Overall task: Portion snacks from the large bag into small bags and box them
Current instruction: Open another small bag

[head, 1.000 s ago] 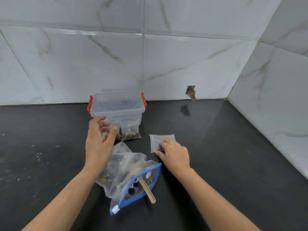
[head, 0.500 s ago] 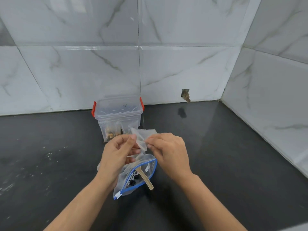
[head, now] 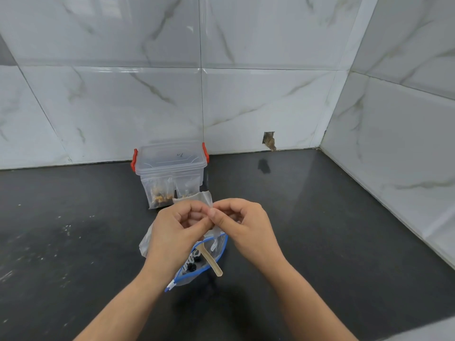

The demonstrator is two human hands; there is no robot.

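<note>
We are pinching a small clear bag [head: 204, 196] between our left hand [head: 176, 232] and right hand [head: 242, 226], fingers of both curling on its edge, above the large zip bag [head: 206, 257] lying on the dark surface [head: 320, 230], with the lidded plastic box [head: 170, 168] behind.

The small bag [head: 194, 196] pinched between both hands is thin clear plastic film, crinkled. The large bag [head: 197, 263] near it is glossy clear plastic with a blue zip edge; the stick [head: 210, 260] in it looks like pale matt wood. The far box [head: 170, 168] is smooth, translucent plastic with red clips. The counter [head: 320, 230] is dark, polished stone, faintly speckled; the wall tiles [head: 258, 99] are glossy marble-patterned.
</note>
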